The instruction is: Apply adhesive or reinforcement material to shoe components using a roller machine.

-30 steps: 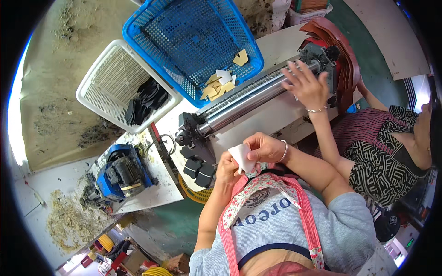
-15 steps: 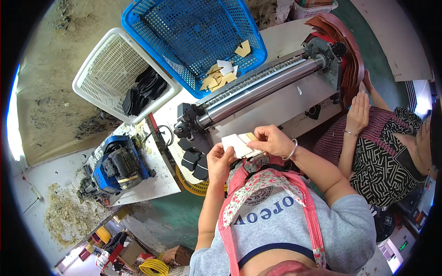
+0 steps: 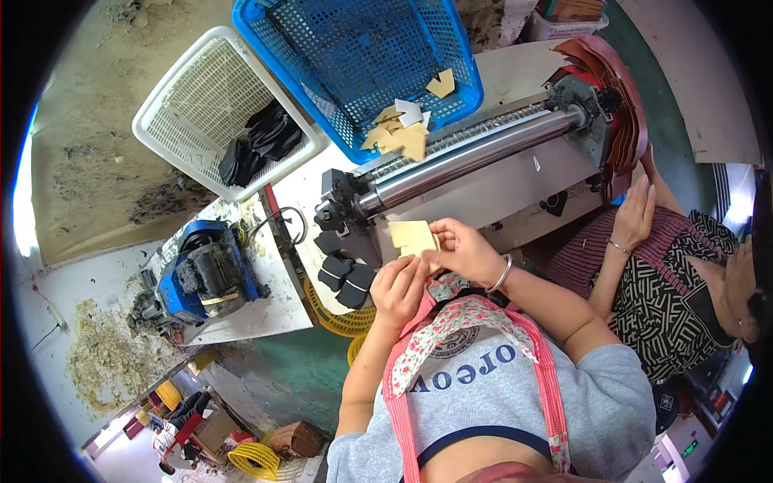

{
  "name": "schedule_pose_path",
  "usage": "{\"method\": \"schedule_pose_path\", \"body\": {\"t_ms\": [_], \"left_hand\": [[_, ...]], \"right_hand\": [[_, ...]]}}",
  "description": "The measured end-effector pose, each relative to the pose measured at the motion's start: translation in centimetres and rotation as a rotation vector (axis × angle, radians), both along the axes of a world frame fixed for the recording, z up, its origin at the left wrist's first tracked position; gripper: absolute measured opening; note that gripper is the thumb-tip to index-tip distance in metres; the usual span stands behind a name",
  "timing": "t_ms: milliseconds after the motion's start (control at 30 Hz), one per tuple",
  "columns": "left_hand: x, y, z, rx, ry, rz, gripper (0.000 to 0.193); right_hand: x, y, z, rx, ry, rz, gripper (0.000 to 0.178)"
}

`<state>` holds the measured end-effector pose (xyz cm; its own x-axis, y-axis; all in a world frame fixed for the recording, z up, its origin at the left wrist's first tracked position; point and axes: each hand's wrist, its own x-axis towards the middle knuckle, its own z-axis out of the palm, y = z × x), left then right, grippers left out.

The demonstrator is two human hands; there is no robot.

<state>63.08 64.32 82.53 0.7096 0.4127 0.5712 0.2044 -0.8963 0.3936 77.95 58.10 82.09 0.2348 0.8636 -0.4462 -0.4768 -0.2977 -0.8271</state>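
Observation:
My two hands hold small flat cut-out pieces (image 3: pixel 412 234), pale yellow on the side now showing, with a notch in the edge; they look like card or thin leather. My right hand (image 3: pixel 469 256) pinches them at the right side, thumb over the face. At their lower edge my left hand (image 3: pixel 400 288) grips with bent fingers. How many pieces are stacked is hidden. Just beyond stands a roller machine (image 3: pixel 475 161) with a long steel roller. Similar yellow and white pieces (image 3: pixel 398 133) lie in the near end of the blue basket (image 3: pixel 362 80).
Left of the blue basket, a white basket (image 3: pixel 185 97) holds black pieces (image 3: pixel 262 141). Black pads (image 3: pixel 346 278) sit by the machine's left end. A dusty blue motor (image 3: pixel 205 278) stands at left. At right are stacked brown sheets (image 3: pixel 616 105) and another person's hand (image 3: pixel 636 213).
The pieces in my hands showed mostly white before and now show yellow. My left hand has moved to their lower edge. The view has shifted slightly.

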Motion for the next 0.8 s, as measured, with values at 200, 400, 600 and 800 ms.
{"method": "schedule_pose_path", "body": {"t_ms": [200, 400, 600, 800], "left_hand": [[1.8, -2.4, -0.3, -1.128, -0.354, 0.239, 0.045], [1.8, -1.7, -1.8, -2.119, -0.471, 0.182, 0.031], [1.7, -2.4, -2.5, -2.042, -0.44, 0.242, 0.032], [2.2, -2.3, -2.0, -2.115, -0.31, 0.304, 0.024]], "right_hand": [[1.6, -0.4, -1.6, 0.029, -0.219, -0.078, 0.011], [0.9, 0.0, -0.6, 0.053, -0.687, 0.033, 0.018], [0.6, 0.0, -1.9, 0.011, -0.772, 0.062, 0.021], [0.8, -0.7, -3.4, -0.011, -0.848, -0.001, 0.028]]}}
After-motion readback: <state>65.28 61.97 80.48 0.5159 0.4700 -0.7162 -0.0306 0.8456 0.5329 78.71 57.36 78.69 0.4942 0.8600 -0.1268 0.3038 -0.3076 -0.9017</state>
